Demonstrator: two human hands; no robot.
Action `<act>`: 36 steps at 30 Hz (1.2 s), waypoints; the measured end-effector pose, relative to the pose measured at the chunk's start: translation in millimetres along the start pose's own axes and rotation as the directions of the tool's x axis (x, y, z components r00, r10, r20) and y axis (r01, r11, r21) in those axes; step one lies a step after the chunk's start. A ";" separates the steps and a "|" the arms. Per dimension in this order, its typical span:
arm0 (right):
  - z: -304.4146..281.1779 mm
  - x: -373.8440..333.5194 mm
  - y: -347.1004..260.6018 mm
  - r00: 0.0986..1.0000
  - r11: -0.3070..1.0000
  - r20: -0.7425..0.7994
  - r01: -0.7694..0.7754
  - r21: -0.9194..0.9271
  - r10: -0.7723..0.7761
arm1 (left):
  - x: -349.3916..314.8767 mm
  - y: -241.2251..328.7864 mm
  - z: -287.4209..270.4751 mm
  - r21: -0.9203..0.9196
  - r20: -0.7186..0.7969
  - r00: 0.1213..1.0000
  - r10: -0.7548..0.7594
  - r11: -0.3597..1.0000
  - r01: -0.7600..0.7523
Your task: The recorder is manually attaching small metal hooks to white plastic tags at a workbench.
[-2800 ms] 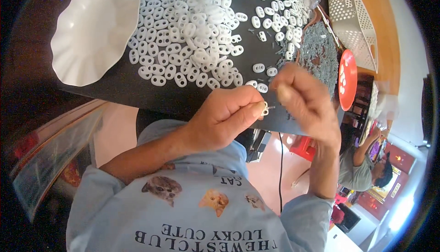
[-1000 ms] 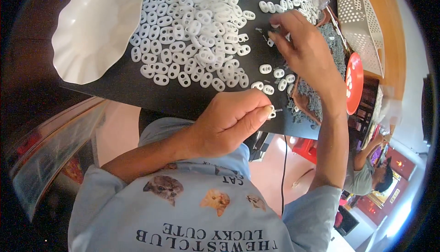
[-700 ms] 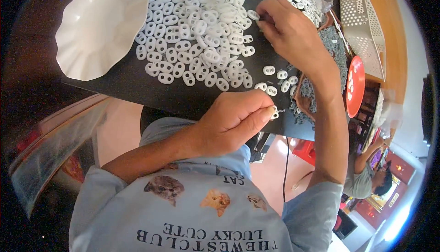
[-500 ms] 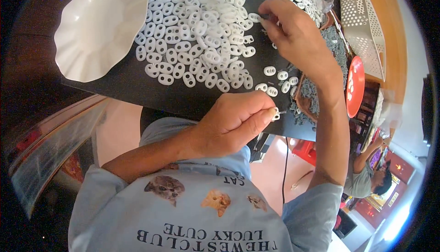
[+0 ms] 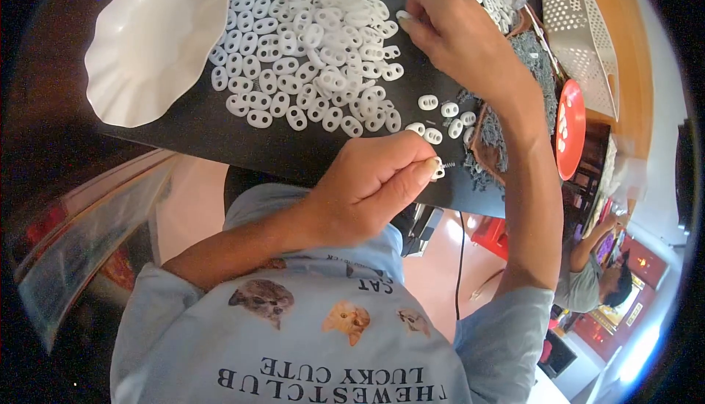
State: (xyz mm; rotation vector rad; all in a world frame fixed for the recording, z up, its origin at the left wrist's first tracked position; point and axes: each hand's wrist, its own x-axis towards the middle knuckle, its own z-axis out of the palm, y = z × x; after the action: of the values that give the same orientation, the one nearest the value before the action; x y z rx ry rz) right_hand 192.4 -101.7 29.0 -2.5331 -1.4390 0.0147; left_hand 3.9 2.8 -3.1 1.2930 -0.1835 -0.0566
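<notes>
My left hand point(image 5: 378, 187) is closed near the table's front edge. Its thumb and forefinger pinch a white two-hole cord lock point(image 5: 439, 169), and a thin metal spring point(image 5: 449, 164) sticks out sideways from it. Farther off, my right hand point(image 5: 463, 44) reaches over the dark table with its fingertips together on another white two-hole piece point(image 5: 402, 16), mostly covered by the fingers. A wide spread of similar white pieces point(image 5: 283, 66) lies to the left of that hand. Several more, such as one white piece point(image 5: 427, 102), lie between my two hands.
A white wavy-rimmed dish point(image 5: 150, 44) stands at the left. Beside my right forearm, a brown-edged tray point(image 5: 481, 147) holds a grey heap of small bits point(image 5: 532, 59). Farther right are a red plate point(image 5: 569, 128) and a white perforated basket point(image 5: 580, 44). Another person point(image 5: 598, 279) is in the background.
My right hand has moved slightly left, its fingertips now over the white piece they were beside. A small dark bit seen at those fingertips is now hidden. My left hand keeps its pinch.
</notes>
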 end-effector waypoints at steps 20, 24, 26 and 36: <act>-53.2 -107.0 -59.7 0.886 0.548 0.303 -0.458 0.700 0.352 | 1.2 -1.4 3.8 -0.164 0.033 0.987 -0.159 0.973 0.162; -54.0 -108.6 -60.1 0.877 0.538 0.323 -0.475 0.697 0.357 | -0.5 -0.8 4.3 -0.172 0.050 0.985 -0.167 0.970 0.173; -52.2 -109.2 -60.6 0.891 0.533 0.291 -0.443 0.721 0.347 | -0.6 -0.7 4.4 -0.173 0.047 0.984 -0.170 0.969 0.175; -49.7 -108.5 -64.2 0.878 0.502 0.301 -0.463 0.731 0.371 | -0.5 -0.6 2.4 -0.181 0.041 0.984 -0.172 0.967 0.177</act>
State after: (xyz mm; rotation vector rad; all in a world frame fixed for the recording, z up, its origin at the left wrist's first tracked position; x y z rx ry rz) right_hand 87.8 -171.8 79.2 -2.0175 -0.5445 0.7206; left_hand 3.1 0.5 -3.1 1.1211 -0.0834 -0.2355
